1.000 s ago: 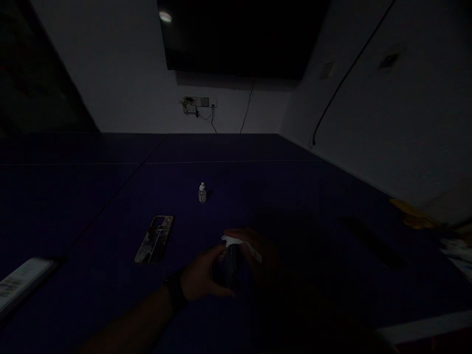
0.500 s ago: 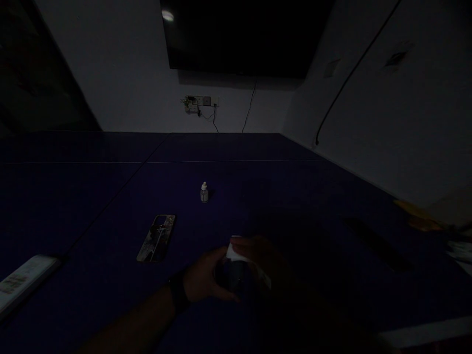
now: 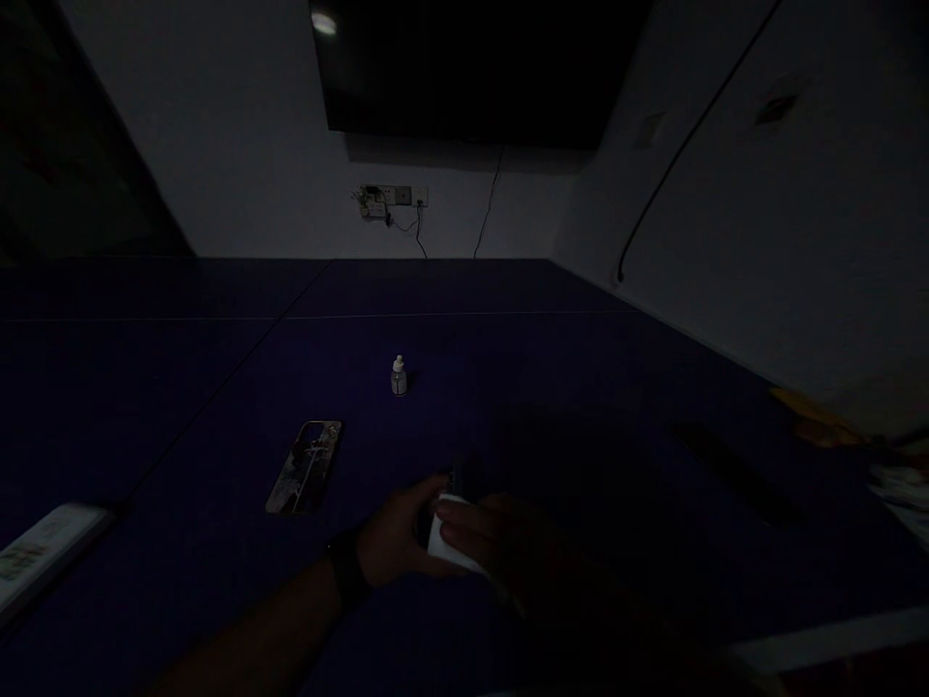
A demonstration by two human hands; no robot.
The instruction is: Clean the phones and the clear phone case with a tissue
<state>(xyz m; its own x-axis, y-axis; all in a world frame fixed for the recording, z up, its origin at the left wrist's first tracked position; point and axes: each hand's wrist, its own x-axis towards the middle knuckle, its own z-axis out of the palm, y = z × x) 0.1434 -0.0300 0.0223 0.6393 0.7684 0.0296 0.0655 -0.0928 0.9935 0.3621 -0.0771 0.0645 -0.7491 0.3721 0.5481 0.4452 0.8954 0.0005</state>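
Low in the middle of the dim head view, my left hand [image 3: 396, 537] grips a dark, flat, phone-like object [image 3: 464, 474] by its side. Its upper end shows above my fingers; the rest is covered. My right hand [image 3: 500, 532] is closed on a white cloth or tissue [image 3: 450, 544], its fingers pressing it against the object's face. Deep shadow hides most of the right hand. A patterned phone case [image 3: 305, 467] with a camera cutout lies left of my hands. Beyond them a small dropper-type bottle [image 3: 399, 379] with a white cap stands upright.
The blue tabletop [image 3: 450, 334] reaches the far wall, where sockets [image 3: 396, 196] and cables sit under a large screen [image 3: 471, 73]. A white power strip [image 3: 54, 542] is at left. To the right lie a dark flat strip [image 3: 733, 472] and a yellow item [image 3: 817, 416].
My right hand and the white cloth have moved down the dark object toward me, uncovering its upper end. My left hand keeps its grip. The view has shifted slightly.
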